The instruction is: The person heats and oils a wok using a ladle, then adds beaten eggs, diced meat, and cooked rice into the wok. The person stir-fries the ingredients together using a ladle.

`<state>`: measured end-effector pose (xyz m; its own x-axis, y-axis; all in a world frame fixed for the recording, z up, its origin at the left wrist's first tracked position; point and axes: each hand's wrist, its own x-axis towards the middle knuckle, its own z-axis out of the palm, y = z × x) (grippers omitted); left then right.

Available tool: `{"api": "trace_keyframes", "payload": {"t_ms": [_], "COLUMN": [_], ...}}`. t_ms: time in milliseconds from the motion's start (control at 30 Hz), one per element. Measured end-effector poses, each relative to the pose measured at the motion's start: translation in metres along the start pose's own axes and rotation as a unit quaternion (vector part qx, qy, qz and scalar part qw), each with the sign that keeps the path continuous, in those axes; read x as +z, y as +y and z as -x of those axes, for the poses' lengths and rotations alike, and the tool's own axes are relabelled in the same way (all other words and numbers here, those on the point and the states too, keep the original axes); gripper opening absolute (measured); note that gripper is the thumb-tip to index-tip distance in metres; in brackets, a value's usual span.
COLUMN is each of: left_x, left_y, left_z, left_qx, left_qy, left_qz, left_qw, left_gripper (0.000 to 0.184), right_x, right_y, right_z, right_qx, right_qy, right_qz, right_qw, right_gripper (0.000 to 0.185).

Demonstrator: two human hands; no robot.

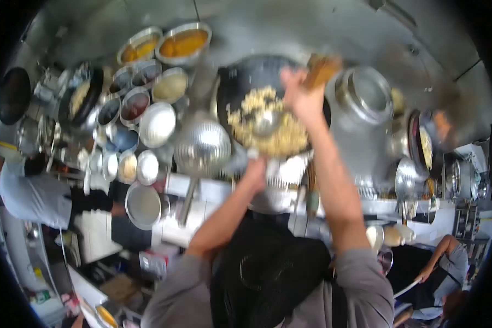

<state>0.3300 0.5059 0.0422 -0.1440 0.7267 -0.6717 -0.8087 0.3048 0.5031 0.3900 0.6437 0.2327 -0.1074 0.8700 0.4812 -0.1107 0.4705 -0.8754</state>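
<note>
A dark wok [246, 68] holds pale yellow, rice-like food [279, 141]. The round metal bowl of a ladle [266, 123] rests in that food. My right hand [303, 98], blurred, is closed around the ladle's wooden handle, whose end sticks out beyond the fingers. At the wok's near edge, my left hand [255, 174] is closed on the rim, with something whitish at the fingertips. Left of the wok lies a large perforated strainer [202, 143], its handle pointing toward me.
Two tubs of orange liquid [183, 44] stand at the back left, above several seasoning bowls [157, 124]. Stacked metal pots [366, 95] sit right of the wok. One co-worker [35, 188] stands at the far left, another [443, 273] at the lower right.
</note>
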Motion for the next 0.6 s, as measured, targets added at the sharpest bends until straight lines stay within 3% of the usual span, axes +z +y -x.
{"api": "trace_keyframes", "payload": {"t_ms": [33, 100, 167, 200, 233, 300, 333, 367, 433, 500, 533, 567, 600], "left_x": [0.002, -0.006, -0.002, 0.010, 0.019, 0.031, 0.030, 0.015, -0.018, -0.039, -0.035, -0.034, -0.027], "left_y": [0.014, 0.006, -0.003, 0.002, 0.009, 0.020, 0.015, 0.003, -0.052, -0.064, -0.062, -0.061, -0.049], "left_z": [0.013, 0.048, 0.111, 0.141, 0.149, 0.141, 0.110, 0.084, 0.083, 0.107, 0.106, 0.107, 0.102], "left_qx": [-0.093, -0.003, 0.050, 0.041, 0.038, 0.012, 0.030, 0.034, 0.133, 0.150, 0.185, 0.214, 0.177], "left_qy": [-0.042, -0.028, -0.029, -0.003, 0.007, 0.005, -0.011, -0.082, -0.008, -0.060, -0.061, -0.055, -0.021], "left_qz": [-0.049, -0.087, 0.007, 0.022, 0.020, -0.010, -0.007, -0.015, -0.070, -0.075, -0.074, -0.072, -0.057], "left_qw": [0.994, 0.996, 0.998, 0.999, 0.999, 1.000, 0.999, 0.996, 0.989, 0.984, 0.978, 0.973, 0.982], "left_gripper": [0.033, 0.030, 0.022, 0.014, 0.014, 0.012, 0.010, 0.010, 0.022, 0.042, 0.042, 0.043, 0.039], "right_x": [-0.012, -0.028, -0.048, -0.063, -0.070, -0.062, -0.055, -0.057, -0.058, -0.069, -0.073, -0.083, -0.089], "right_y": [-0.003, -0.061, -0.129, -0.158, -0.166, -0.130, -0.088, -0.049, -0.016, -0.057, -0.083, -0.104, -0.119], "right_z": [-0.003, 0.012, 0.036, 0.046, 0.060, 0.084, 0.087, 0.083, 0.068, 0.057, 0.050, 0.040, 0.026], "right_qx": [0.033, 0.081, 0.071, 0.075, 0.038, 0.075, 0.038, 0.047, -0.001, -0.049, -0.084, -0.150, -0.174], "right_qy": [-0.002, -0.015, 0.002, -0.051, -0.072, -0.009, 0.032, 0.012, 0.031, 0.057, 0.076, 0.027, -0.019], "right_qz": [-0.006, -0.110, -0.109, -0.161, -0.183, -0.143, -0.072, -0.066, -0.052, -0.090, -0.128, -0.131, -0.201], "right_qw": [0.999, 0.990, 0.992, 0.983, 0.980, 0.987, 0.996, 0.997, 0.998, 0.993, 0.985, 0.980, 0.964], "right_gripper": [0.037, 0.034, 0.035, 0.036, 0.037, 0.039, 0.039, 0.039, 0.038, 0.035, 0.033, 0.030, 0.034]}}
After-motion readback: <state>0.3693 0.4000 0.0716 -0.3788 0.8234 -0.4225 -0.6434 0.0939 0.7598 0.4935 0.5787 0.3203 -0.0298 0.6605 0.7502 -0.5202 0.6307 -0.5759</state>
